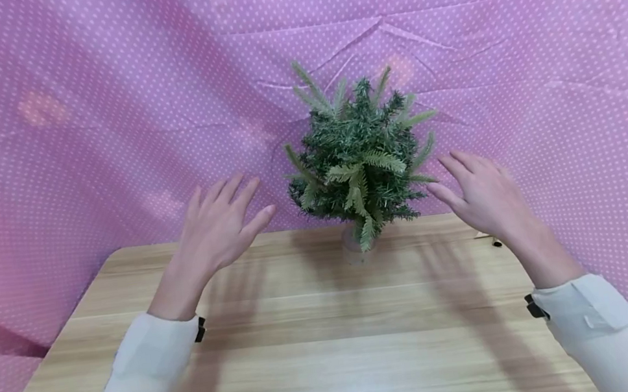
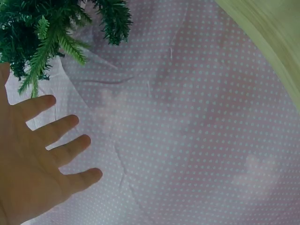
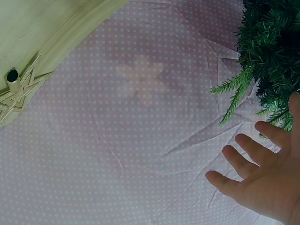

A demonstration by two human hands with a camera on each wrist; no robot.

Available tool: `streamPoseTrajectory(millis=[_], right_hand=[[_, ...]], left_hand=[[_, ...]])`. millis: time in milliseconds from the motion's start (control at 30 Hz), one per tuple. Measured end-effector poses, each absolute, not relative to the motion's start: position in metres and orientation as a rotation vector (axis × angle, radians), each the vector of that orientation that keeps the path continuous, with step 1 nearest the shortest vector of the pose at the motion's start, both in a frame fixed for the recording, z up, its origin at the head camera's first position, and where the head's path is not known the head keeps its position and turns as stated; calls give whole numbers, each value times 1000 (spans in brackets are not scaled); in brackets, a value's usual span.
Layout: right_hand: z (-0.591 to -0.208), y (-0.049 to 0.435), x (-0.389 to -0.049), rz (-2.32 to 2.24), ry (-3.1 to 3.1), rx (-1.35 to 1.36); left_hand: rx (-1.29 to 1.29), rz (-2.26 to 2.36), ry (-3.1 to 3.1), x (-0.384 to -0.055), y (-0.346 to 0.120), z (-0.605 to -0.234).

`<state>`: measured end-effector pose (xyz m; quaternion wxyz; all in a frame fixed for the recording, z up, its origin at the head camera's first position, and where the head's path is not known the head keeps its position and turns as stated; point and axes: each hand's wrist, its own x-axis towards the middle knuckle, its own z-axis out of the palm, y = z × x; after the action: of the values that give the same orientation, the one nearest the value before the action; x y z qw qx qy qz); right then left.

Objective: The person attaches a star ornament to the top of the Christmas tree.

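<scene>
Premises: Booth-Like Enclosure, Wider Setting Undetermined

Observed: pink fabric (image 1: 554,42) with white dots hangs behind and along both sides of a wood-grain tabletop (image 1: 336,330), walling it in. Pale flower motifs (image 3: 142,80) mark the fabric. Whether home, studio or workshop lies beyond cannot be determined.

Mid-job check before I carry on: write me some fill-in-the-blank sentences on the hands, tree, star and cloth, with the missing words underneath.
1. The left hand and the right hand both hold ____.
2. The gold star lies on the wooden table, nearer the ____ hand.
3. In the head view, the green tree fills the gap ____ the two hands.
4. The pink cloth carries small white ____.

Missing words: nothing; right; between; dots.
</scene>
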<state>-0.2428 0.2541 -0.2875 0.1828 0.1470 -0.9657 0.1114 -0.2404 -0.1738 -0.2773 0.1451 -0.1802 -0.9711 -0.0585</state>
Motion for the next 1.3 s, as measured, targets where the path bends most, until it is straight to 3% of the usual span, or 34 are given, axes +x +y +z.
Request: streamPoseTrajectory(millis=[1300], right_hand=[[-311,276,-248,381,-2687,364]], left_hand=[[-782,-588,-2423,-255,-159,-263]])
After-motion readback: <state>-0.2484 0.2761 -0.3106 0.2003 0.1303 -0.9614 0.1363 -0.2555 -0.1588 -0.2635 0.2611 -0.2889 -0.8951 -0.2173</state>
